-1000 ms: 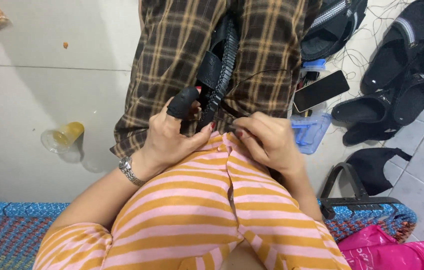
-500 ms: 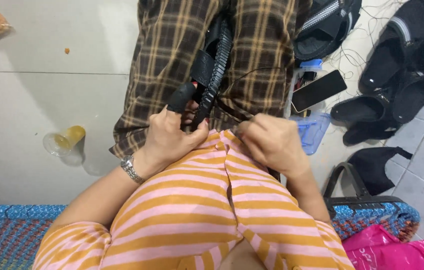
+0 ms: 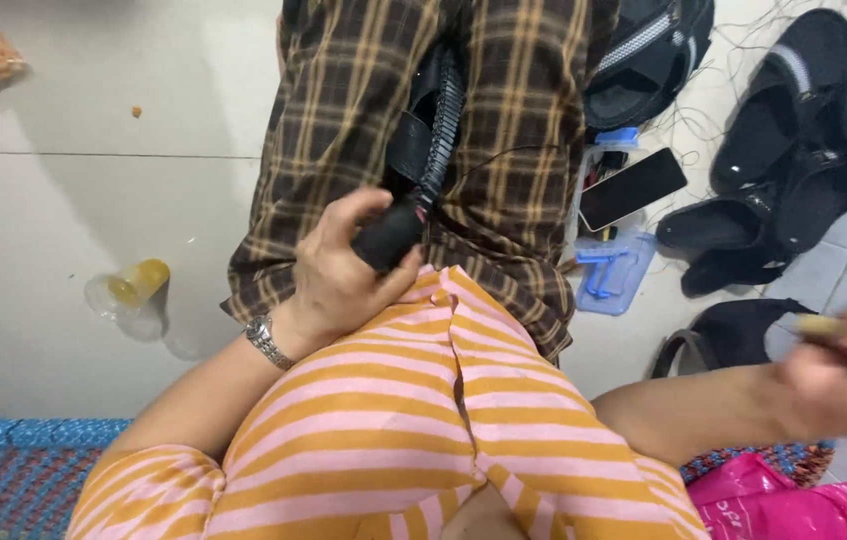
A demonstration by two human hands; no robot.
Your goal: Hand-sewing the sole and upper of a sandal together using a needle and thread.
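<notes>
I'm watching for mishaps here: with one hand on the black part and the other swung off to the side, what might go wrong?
The left hand alone grips the black handle on the plaid cloth, so the work may slip off the lap. The right hand, blurred, holds a thin tool-like thing I cannot identify; it might strike the phone or blue box. The tipped cup on the floor could get kicked.

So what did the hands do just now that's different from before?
The right hand let go of the black strap and swung out to the right, now blurred and holding a thin stick-like thing. The left hand kept its grip on the strap's black end. The plaid cloth stayed on the lap.
</notes>
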